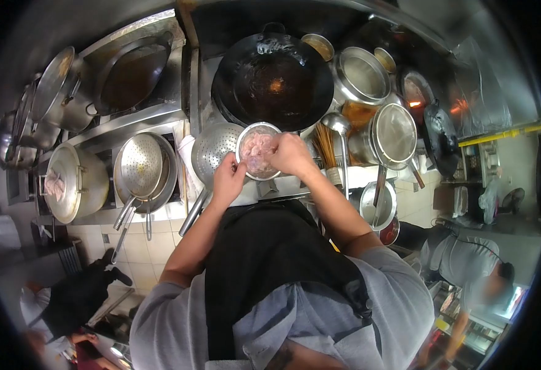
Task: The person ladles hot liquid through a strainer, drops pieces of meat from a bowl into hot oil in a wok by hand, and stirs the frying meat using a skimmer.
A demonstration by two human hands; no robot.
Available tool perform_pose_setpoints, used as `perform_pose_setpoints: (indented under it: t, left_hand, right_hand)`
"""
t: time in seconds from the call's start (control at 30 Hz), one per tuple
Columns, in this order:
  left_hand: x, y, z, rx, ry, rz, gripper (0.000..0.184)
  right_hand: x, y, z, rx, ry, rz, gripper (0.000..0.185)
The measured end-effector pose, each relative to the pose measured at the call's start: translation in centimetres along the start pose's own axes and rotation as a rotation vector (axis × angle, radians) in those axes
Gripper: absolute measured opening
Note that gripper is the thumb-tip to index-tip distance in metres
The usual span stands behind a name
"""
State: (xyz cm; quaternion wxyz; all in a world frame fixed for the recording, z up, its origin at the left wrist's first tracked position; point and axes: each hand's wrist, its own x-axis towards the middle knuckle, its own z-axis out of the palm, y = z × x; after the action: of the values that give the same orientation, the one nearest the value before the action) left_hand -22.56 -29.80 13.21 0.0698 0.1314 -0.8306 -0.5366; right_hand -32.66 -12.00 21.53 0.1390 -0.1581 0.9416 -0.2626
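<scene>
A metal bowl (242, 139) of pale pink raw meat (259, 145) is held in front of me, just short of the wok. My left hand (228, 179) grips the bowl's lower left rim between thumb and fingers. Over the right rim reaches my right hand (290, 154), its fingers closed together at the meat; the fingertips are partly hidden. Behind the bowl sits a large dark wok (273, 80) with shiny liquid in it. A perforated strainer (215, 151) lies directly left of the bowl, its handle pointing toward me.
To the right are a ladle (337, 123), a bamboo brush (326, 147) and a fine mesh sieve (394, 134) on a pot. A lidded pot (67, 184) and another strainer (141, 165) stand left. One person (76, 302) is behind left, another (468, 262) behind right.
</scene>
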Motion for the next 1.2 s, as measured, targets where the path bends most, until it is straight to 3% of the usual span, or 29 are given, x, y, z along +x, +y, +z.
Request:
perform_pose_setpoints:
  t: [0.3,0.67,0.8,0.9,0.97,1.2]
  left_hand:
    - [1.1,-0.3,1.0,-0.089,0.009,-0.009,0.026]
    - [2.9,-1.1,3.1,-0.322,0.052,0.014,0.025]
    - [3.5,-1.0,2.9,-0.231,0.095,0.085,0.025]
    - [3.8,-1.1,2.8,-0.251,0.064,0.042,0.025]
    - [3.9,-1.2,2.8,-0.251,-0.001,-0.008,0.014]
    - [3.6,-1.3,3.0,-0.281,-0.002,0.004,0.012]
  right_hand:
    - [0.6,-1.6,-8.2,0.159,-0.026,-0.130,0.025]
    - [2.7,-1.7,-12.4,0.346,0.069,-0.285,0.013]
    - [2.5,-2.7,-14.3,0.300,0.104,-0.307,0.013]
    - [2.1,-3.3,-14.9,0.357,0.094,-0.311,0.013]
    - [2.0,-3.8,-14.7,0.349,0.094,-0.321,0.013]
    - [1.5,-5.4,-16.4,0.295,0.140,-0.389,0.013]
